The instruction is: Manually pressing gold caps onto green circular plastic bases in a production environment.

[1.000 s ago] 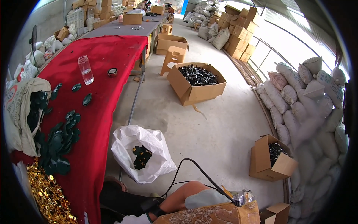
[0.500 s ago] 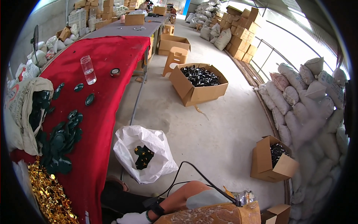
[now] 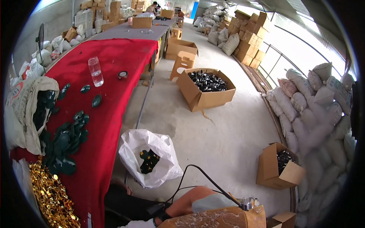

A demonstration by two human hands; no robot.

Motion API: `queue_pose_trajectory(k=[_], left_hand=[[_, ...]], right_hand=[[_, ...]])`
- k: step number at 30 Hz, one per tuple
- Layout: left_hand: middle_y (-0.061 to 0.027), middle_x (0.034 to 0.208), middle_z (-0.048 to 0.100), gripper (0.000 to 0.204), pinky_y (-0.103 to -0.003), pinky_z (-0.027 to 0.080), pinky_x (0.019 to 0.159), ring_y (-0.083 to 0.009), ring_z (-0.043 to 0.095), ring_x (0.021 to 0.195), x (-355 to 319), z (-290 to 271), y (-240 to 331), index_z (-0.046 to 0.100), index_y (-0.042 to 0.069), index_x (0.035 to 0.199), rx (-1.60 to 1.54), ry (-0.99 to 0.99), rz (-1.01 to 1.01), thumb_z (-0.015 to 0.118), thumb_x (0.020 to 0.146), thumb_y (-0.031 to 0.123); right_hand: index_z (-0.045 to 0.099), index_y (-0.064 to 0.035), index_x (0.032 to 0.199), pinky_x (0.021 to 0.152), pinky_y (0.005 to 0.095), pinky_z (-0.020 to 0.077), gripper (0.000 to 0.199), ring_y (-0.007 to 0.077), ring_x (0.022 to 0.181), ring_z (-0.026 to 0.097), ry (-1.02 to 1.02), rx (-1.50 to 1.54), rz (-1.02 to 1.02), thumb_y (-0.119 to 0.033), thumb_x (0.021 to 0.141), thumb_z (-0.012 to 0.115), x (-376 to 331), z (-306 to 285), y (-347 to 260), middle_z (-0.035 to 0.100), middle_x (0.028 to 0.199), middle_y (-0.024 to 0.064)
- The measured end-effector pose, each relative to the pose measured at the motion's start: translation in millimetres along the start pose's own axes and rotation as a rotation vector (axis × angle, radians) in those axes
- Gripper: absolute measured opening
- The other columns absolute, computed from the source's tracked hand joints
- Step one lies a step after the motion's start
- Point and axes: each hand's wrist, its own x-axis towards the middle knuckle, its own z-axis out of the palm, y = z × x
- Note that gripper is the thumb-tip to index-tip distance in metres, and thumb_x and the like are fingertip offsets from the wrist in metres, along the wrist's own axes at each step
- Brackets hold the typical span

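Red cloth covers the worktop (image 3: 114, 64), where dark green caps (image 3: 64, 140) are piled at nine o'clock beside gold pieces (image 3: 49, 197) that could be knocked off the edge, while the hands cannot be seen properly, so their state cannot be told.

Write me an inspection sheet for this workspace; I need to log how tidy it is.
surface: long table under a red cloth.
job's things: dark green pieces piled on the cloth; gold pieces at the near end; more green pieces in a white bag on the floor.
clutter: clear bottle, small round object, open sack.
hands: nothing seen clearly; a forearm lies along the lower edge.
cables: black cable arcs over the forearm.
surroundings: open carton of black parts, stacked sacks.
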Motion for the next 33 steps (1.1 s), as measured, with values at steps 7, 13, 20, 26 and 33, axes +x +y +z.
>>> queue_pose_trajectory(k=[7,13,20,26,33], left_hand=[[-0.0207,0.131,0.060,0.055,-0.041,0.047,0.101,-0.0292,0.059,0.118,23.8,15.8,7.5,0.050,-0.001,0.141,0.494,-0.018,0.235,0.058,0.107,0.042],[-0.0150,0.127,0.061,0.051,-0.038,0.047,0.096,-0.0263,0.059,0.111,26.6,-5.7,12.7,0.052,0.003,0.141,-0.048,-0.210,0.024,0.049,0.110,0.044],[0.0053,0.090,0.061,0.064,-0.025,0.038,0.060,-0.0088,0.049,0.069,24.1,-28.2,-3.6,0.062,0.012,0.125,-0.713,-0.481,-0.394,0.036,0.107,0.068],[-0.0070,0.127,0.063,0.071,-0.038,0.050,0.100,-0.0185,0.060,0.117,17.9,-21.9,-10.4,0.052,0.013,0.145,-0.543,-0.360,-0.282,0.040,0.105,0.070],[-0.0232,0.122,0.064,0.050,-0.043,0.051,0.084,-0.0315,0.066,0.099,-10.2,42.3,93.5,0.053,0.004,0.141,0.420,0.049,-0.096,0.053,0.110,0.042]], right_hand=[[0.071,-0.0105,0.081,0.045,0.0300,0.0446,0.032,0.0137,0.044,0.056,-0.222,1.056,0.689,-0.026,0.103,0.053,-3.7,-67.8,-16.9,0.059,0.061,-0.0009],[0.064,-0.0083,0.111,0.054,0.0488,0.0547,0.033,0.0383,0.067,0.069,0.044,-0.289,-0.007,-0.039,0.100,0.060,-0.7,-46.2,-14.3,0.069,0.082,0.0157],[0.063,-0.0091,0.108,0.058,0.0465,0.0560,0.032,0.0351,0.074,0.071,-0.133,-0.381,-0.230,-0.038,0.095,0.066,2.0,-35.8,-15.9,0.069,0.100,0.0116],[0.065,-0.0094,0.103,0.061,0.0460,0.0574,0.022,0.0362,0.071,0.071,-0.068,-0.161,-0.089,-0.031,0.098,0.061,2.8,-28.0,-10.0,0.069,0.082,0.0145],[0.069,-0.0113,0.088,0.043,0.0352,0.0507,0.026,0.0145,0.046,0.056,-0.155,1.186,0.588,-0.026,0.103,0.053,3.1,-43.7,-11.2,0.054,0.059,-0.0031]])
